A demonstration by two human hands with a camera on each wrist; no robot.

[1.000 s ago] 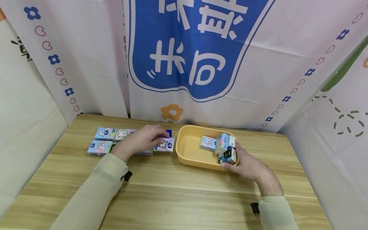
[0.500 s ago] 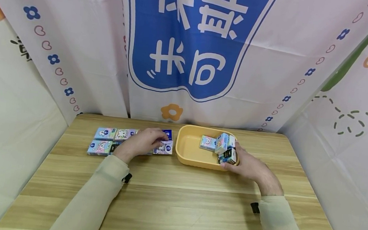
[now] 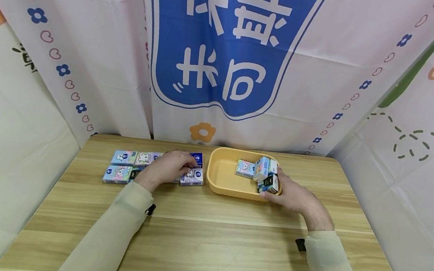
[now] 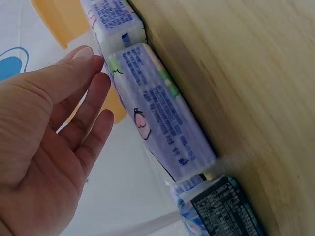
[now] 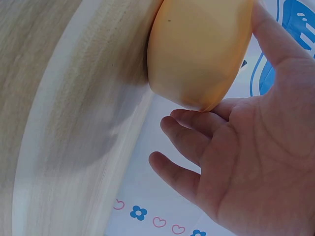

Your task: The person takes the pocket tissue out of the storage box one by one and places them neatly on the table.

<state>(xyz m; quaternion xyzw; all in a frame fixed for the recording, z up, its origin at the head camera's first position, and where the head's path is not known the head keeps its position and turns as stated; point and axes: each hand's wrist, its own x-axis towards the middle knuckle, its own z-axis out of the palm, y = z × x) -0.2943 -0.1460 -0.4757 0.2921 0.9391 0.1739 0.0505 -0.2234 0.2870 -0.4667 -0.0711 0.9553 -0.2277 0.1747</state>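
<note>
My left hand (image 3: 169,166) is over the right end of two rows of small tissue packs. A purple tissue pack (image 3: 193,178) lies flat at the front right, just below its fingertips; a dark blue pack (image 3: 198,157) sits behind. In the left wrist view the fingers are loosely bent beside a purple pack (image 4: 160,113), with nothing gripped. My right hand (image 3: 297,196) holds the right end of a yellow plastic bin (image 3: 231,192), thumb on the front side. In the right wrist view its last fingers stick out past the bin (image 5: 197,54).
Inside the bin, a pastel pack (image 3: 246,168) lies flat left of a tilted pack (image 3: 262,168) and a dark pack (image 3: 268,184). Other packs, such as a pink one (image 3: 117,173), extend leftward. A printed curtain (image 3: 179,123) stands behind the wooden table (image 3: 208,238).
The purple tissue pack has come down from a tilt under my left hand to lie flat at the front right of the rows. My right hand and the bin have stayed still.
</note>
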